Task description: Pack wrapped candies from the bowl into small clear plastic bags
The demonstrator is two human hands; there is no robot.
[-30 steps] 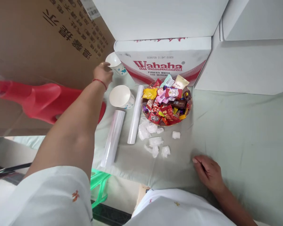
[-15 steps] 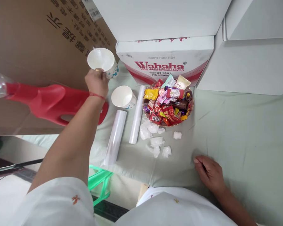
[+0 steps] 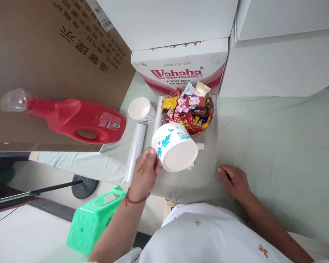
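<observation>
My left hand (image 3: 146, 170) grips a white paper bowl (image 3: 178, 148) with blue leaf prints by its side. The bowl is tipped so that its round base faces me, and its inside is hidden. Behind it, a few white crumpled pieces (image 3: 200, 146) peek out on the table; the bowl covers the others. A second paper bowl (image 3: 139, 109) stands upright near the water box. Two clear film rolls lie beside it: one roll (image 3: 135, 151) near my left wrist, the other roll (image 3: 158, 113) partly covered. My right hand (image 3: 234, 180) rests on the table, fingers curled with nothing showing in them.
A glossy bowl of wrapped sweets (image 3: 192, 109) stands before the Wahaha box (image 3: 181, 69). At left, a red bottle (image 3: 82, 118) lies against a brown carton (image 3: 44, 54). White boxes (image 3: 279, 65) stand at the back right. A green stool (image 3: 90, 219) is below the table edge.
My left hand has brought the paper bowl from the back left towards me and to the right, over the white pieces, turning its base towards me. My right hand stays on the table.
</observation>
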